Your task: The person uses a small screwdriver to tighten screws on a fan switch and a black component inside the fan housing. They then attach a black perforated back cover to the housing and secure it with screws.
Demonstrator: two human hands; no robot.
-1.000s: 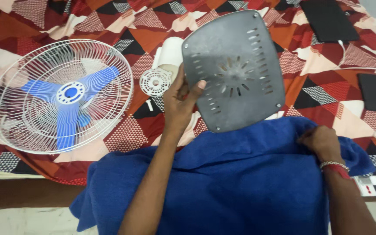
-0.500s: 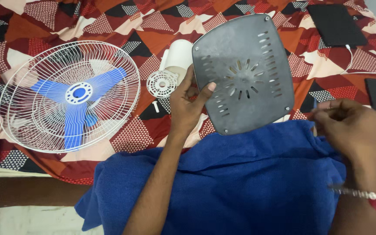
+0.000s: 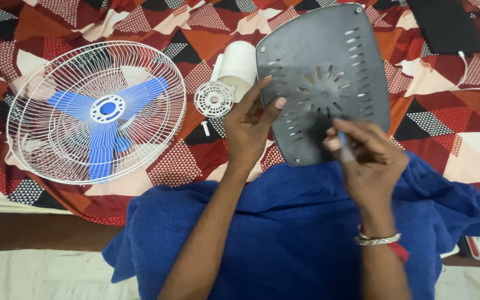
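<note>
The left hand [image 3: 248, 130] is gripping the left edge of the dark grey fan base plate [image 3: 329, 72], thumb on the vented face, the other fingers wrapped behind it. The plate is being held tilted up, its lower edge just above the blue towel [image 3: 284, 233] on the lap, over the patterned bedsheet [image 3: 156, 22].

The right hand [image 3: 370, 166] is pinching a thin tool [image 3: 344, 151] (prob. a small screwdriver; blurred, can't confirm), fingers narrow and closed round it, tip at the plate's lower middle, near the ring of slots.

Doing this step well, as a judgement:
- Keep the left-hand grip firm on the edge, w/ the thumb pressing flat, so the plate is not rocking under tool pressure.
- Rest the plate's lower edge on the towel for support.
- Hold the tool square to the face; a slanted tip is likely to slip into a vent slot.
- Screws are showing at the top right corner and the bottom edge; work one at a time, and keep loose parts on the towel.

Nearby on the sheet: white fan guard w/ blue blades [image 3: 98, 111], white motor housing [image 3: 237, 64], round white grille cap [image 3: 214, 99], all well apart from the tool.
</note>
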